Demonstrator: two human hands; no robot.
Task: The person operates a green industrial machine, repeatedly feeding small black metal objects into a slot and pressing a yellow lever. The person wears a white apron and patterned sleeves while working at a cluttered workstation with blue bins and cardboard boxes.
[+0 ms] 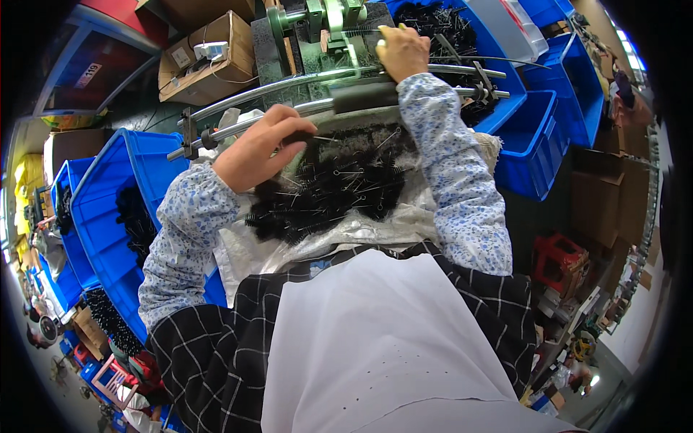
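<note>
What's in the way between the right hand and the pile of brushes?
Two metal rods run across between the right hand and the pile. The nearer one carries a dark sleeve.

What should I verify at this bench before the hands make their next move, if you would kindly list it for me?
1. Left hand has hold of a dark brush: ok.
2. Right hand well away from the green machine: not ok, it is close beside it.
3. Right sleeve clear of the metal rails: not ok, it crosses above them.
4. Pile of black brushes in front of the body: ok.
5. Machine stopped: cannot tell.
</note>
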